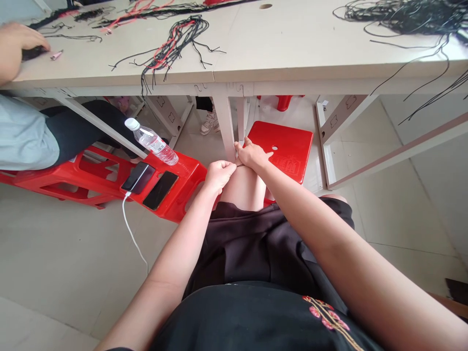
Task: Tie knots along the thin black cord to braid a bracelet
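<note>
Nearest us is a black fabric top with pink floral embroidery (248,317). Beyond it we see the left hand (220,175) pinching a thin dark cord (240,165) above a bare leg (243,190); the right hand (253,155) rests there, some fingers spread, and we cannot tell whether it grips the cord. To the left, a clear plastic bottle with a white cap (155,145) and a flat black smartphone (161,190) occupy a red plastic stool (187,171). On the far, pale surface (274,44) we note a black-and-red cord bundle (175,44).
</note>
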Available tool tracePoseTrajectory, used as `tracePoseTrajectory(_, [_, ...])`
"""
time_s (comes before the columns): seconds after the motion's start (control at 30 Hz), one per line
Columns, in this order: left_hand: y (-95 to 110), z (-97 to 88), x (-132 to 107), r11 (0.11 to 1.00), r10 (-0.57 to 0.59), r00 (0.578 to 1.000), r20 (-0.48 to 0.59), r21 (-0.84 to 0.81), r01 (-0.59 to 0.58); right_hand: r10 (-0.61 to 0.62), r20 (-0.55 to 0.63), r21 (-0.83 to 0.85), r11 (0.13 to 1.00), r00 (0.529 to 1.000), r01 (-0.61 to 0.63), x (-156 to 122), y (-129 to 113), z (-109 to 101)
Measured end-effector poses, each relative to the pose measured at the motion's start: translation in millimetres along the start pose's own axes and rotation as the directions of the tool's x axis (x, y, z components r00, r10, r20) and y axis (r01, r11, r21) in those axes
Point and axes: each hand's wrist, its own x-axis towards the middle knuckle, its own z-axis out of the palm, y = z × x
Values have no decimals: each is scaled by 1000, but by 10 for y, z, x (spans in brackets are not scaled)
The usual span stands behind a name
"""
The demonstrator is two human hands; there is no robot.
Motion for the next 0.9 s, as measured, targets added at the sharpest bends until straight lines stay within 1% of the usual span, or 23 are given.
tracePoseTrajectory(0.13, [5,-23,-13,1000,17,1000,11,-13,-16,23,18,2,1000,1000,-23,-39,-35,-36])
tracePoseTrajectory(0.23, [7,-59,-34,999,27,999,24,-33,-26,17,25,10,1000,1000,-17,-78,-58,-54])
tracePoseTrajectory(0.37, [8,-91,-60,997,44,998,35,-71,-41,9,2,6,1000,1000,-9,-106,-56,-52])
tracePoseTrajectory(0.57, [10,-124,-44,989,58,998,20,-135,-55,4,-20,-7,1000,1000,-4,-90,-19,-32])
tracePoseTrajectory(0.73, [7,-224,-53,979,121,992,32,-167,-115,8,-29,-10,1000,1000,-8,-101,-26,-42])
tracePoseTrajectory(0.9, [-15,-265,-80,978,166,985,39,-138,-159,-1,-25,-6,1000,1000,1,-124,-36,-59])
